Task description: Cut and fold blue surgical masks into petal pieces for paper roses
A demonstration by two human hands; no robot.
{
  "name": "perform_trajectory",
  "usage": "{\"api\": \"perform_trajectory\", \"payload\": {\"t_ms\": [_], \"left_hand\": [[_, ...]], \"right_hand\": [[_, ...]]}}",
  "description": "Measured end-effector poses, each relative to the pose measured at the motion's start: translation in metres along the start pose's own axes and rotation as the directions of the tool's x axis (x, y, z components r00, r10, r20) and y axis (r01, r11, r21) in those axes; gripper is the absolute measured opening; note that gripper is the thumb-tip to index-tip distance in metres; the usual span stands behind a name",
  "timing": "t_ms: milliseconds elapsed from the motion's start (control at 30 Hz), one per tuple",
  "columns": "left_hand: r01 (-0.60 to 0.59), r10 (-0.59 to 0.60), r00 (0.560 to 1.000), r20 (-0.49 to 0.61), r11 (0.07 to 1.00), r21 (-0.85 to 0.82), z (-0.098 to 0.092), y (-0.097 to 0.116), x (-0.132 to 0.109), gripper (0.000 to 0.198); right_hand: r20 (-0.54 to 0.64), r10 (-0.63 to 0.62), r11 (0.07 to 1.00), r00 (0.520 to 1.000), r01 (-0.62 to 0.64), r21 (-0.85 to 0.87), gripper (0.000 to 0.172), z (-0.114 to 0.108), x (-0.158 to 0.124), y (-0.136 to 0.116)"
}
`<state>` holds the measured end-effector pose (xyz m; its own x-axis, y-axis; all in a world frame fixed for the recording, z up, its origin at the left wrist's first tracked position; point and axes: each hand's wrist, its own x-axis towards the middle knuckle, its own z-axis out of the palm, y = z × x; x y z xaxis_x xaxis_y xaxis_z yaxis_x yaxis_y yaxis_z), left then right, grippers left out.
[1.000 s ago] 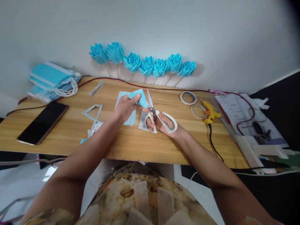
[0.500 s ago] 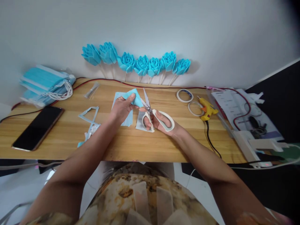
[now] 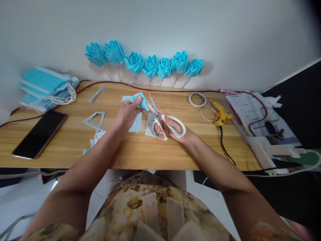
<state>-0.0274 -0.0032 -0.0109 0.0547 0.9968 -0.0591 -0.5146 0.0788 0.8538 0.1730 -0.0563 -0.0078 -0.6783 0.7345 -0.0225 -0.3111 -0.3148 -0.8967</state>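
Observation:
Pinched between the thumb and fingers of my left hand point(image 3: 130, 112) is a folded piece of blue mask fabric point(image 3: 142, 101). My right hand point(image 3: 173, 129) has its fingers through the white handles of a pair of scissors point(image 3: 157, 114). The blades are parted, with the lower one at the fabric's right edge; whether it is cutting I cannot tell. Beneath my hands lie a light blue fabric sheet point(image 3: 136, 124) and a greyish fabric piece point(image 3: 149, 129), both partly covered.
Several blue fabric flowers point(image 3: 150, 66) on sticks lean against the wall. Packed face masks point(image 3: 45, 83) and a phone point(image 3: 40, 134) lie left, near cut strips point(image 3: 96, 125). To the right are tape rolls point(image 3: 197, 99), a yellow glue gun point(image 3: 221, 113) and a power strip point(image 3: 262, 154).
My left hand and the fabric have shifted slightly left. The scissors have tilted a little to the left, still with parted blades. The whole view has moved slightly.

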Motion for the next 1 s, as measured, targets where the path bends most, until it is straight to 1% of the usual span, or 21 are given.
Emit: {"api": "perform_trajectory", "payload": {"t_ms": [133,300,500,700,800,867,1000], "left_hand": [[-0.007,0.008,0.999,-0.036,1.000,0.013,-0.003,0.001,0.002,0.026],[-0.062,0.062,0.995,-0.082,0.998,-0.004,-0.011,0.004,0.007,0.028],[-0.015,0.015,0.998,-0.064,1.000,0.001,-0.009,0.002,0.006,0.027],[-0.027,0.026,0.997,-0.077,1.000,-0.015,-0.006,0.001,0.006,0.026],[-0.006,0.006,0.996,-0.086,1.000,-0.001,-0.004,0.002,0.004,0.027],[0.011,-0.011,0.997,-0.072,1.000,0.000,-0.002,0.002,0.003,0.027],[0.036,-0.036,0.999,-0.010,0.999,-0.021,0.003,0.001,0.000,0.028]], "right_hand": [[0.006,0.000,1.000,1.000,0.000,0.003,0.063,-0.002,0.000,0.002],[0.027,-0.012,1.000,1.000,0.012,-0.006,0.063,-0.002,0.000,0.003],[0.015,-0.003,1.000,1.000,0.003,0.001,0.060,-0.003,0.000,0.004],[-0.002,0.021,1.000,1.000,-0.022,-0.021,0.058,-0.005,-0.001,0.004],[-0.014,0.020,1.000,1.000,-0.020,-0.020,0.059,-0.004,-0.001,0.004],[-0.008,0.011,0.999,1.000,-0.011,-0.030,0.060,-0.003,-0.001,0.003],[0.007,-0.010,0.998,1.000,0.010,-0.064,0.065,-0.003,-0.001,0.003]]}}
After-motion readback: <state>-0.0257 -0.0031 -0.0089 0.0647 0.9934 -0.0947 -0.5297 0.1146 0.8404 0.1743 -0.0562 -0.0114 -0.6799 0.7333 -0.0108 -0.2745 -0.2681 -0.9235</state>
